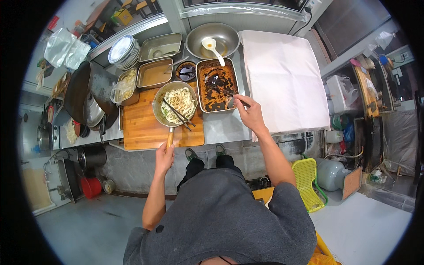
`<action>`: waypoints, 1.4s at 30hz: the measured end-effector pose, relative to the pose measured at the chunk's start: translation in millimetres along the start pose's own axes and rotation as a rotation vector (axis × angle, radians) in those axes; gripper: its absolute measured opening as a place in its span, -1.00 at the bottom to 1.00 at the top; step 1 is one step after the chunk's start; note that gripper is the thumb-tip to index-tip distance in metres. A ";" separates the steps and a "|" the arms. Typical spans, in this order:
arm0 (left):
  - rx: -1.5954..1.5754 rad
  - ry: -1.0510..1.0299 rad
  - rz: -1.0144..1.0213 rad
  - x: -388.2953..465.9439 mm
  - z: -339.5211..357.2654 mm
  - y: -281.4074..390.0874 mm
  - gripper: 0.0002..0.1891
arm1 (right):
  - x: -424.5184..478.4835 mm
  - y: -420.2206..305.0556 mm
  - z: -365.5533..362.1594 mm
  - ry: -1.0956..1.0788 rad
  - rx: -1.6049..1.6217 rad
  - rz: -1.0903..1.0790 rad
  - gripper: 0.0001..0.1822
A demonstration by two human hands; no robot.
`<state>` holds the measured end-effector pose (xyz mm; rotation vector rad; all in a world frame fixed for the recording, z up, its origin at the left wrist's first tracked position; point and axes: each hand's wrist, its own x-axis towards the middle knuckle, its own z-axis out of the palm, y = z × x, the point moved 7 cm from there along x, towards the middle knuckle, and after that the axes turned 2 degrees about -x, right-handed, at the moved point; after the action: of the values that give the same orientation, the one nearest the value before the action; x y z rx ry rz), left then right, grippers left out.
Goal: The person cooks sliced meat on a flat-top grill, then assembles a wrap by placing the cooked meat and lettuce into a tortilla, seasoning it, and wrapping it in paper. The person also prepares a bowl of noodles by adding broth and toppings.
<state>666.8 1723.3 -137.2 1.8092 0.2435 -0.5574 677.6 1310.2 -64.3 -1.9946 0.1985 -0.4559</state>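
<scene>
My left hand [165, 157] grips the wooden handle of a metal saucepan [156, 109] over the wooden cutting board [139, 129]. Pale noodles [180, 101] fill the pan, with some green at their left side. A pair of dark chopsticks [177, 114] lies across the noodles and over the pan's rim. With my right hand [249, 111] I hold a dark-handled utensil [245, 103], probably a spoon, whose lower end reaches into a rectangular metal tray [197, 82]. Dark oily sauce with reddish-brown sediment [212, 96] covers the tray's bottom. The utensil's tip is hard to make out in the sauce.
Behind stand a bowl of dark liquid [186, 71], a tray of brown liquid [154, 74] and a large steel basin [192, 36] with a white ladle [209, 44]. Stacked plates [121, 49] and a big wok [78, 92] are at left. White cloth [285, 82] covers the right side.
</scene>
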 end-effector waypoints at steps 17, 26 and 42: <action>0.067 0.008 0.186 8.3 -9.8 1.2 -0.80 | -0.8 -64.5 -11.3 -0.442 -0.058 -0.081 -0.79; 0.228 0.053 0.184 10.2 -19.7 14.5 -0.69 | 31.8 -20.9 -28.4 -0.334 0.212 0.199 -0.72; 0.321 0.054 0.213 11.3 -27.0 14.9 -0.64 | 45.6 -34.6 -0.3 -0.085 0.601 0.279 -0.70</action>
<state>689.7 1742.9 -124.2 2.1316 -0.0051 -0.4137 717.1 1310.5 -22.9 -1.3685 0.2485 -0.2135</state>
